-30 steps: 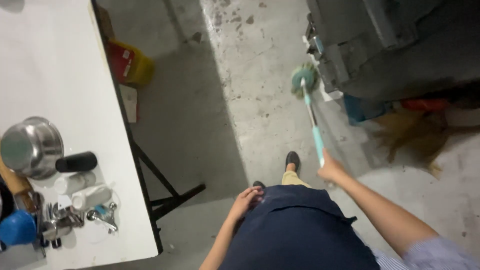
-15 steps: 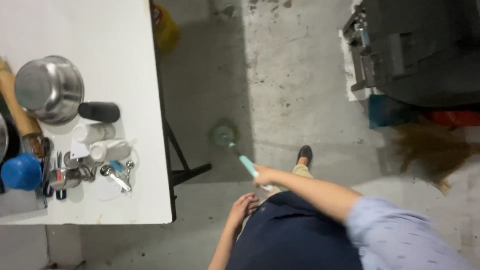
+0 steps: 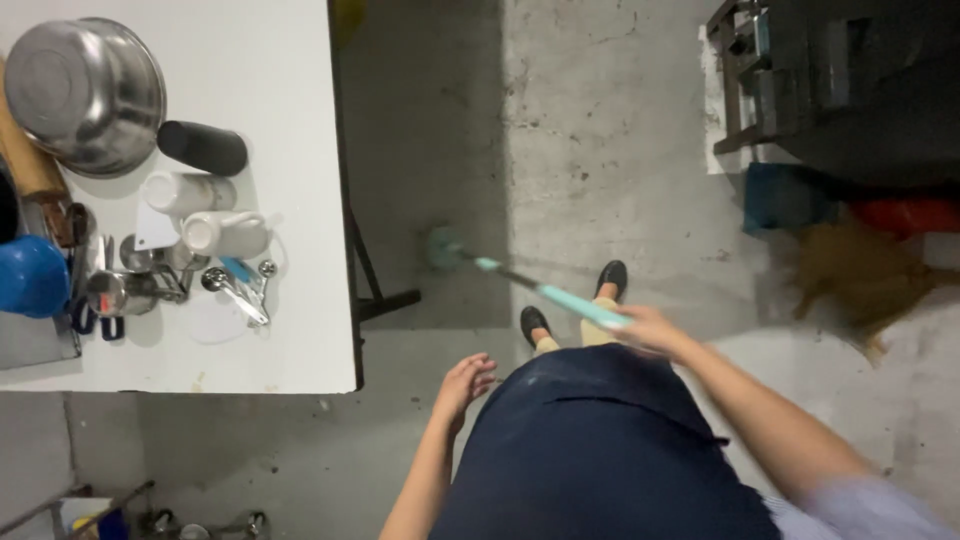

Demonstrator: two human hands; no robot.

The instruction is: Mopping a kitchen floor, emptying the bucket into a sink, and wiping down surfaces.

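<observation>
**One hand gripping a long-handled brush**

The right hand (image 3: 645,328) is closing around the teal plastic handle of a long brush (image 3: 540,290), whose blurred round head is hovering over the grey concrete floor (image 3: 600,150) beside the white folding table (image 3: 290,300). The left hand (image 3: 462,385) is hanging empty, fingers loosely curled.

**A bare workroom, half kitchen, half garage**

The stained grey concrete floor (image 3: 600,130) and the dark metal machine housing (image 3: 850,70) suggest a workshop or utility space. Yet the white folding table (image 3: 290,330) carries kitchen gear: a round stainless-steel mixing bowl (image 3: 85,90), white ceramic cups (image 3: 225,233), and metal measuring spoons (image 3: 235,290).
</observation>
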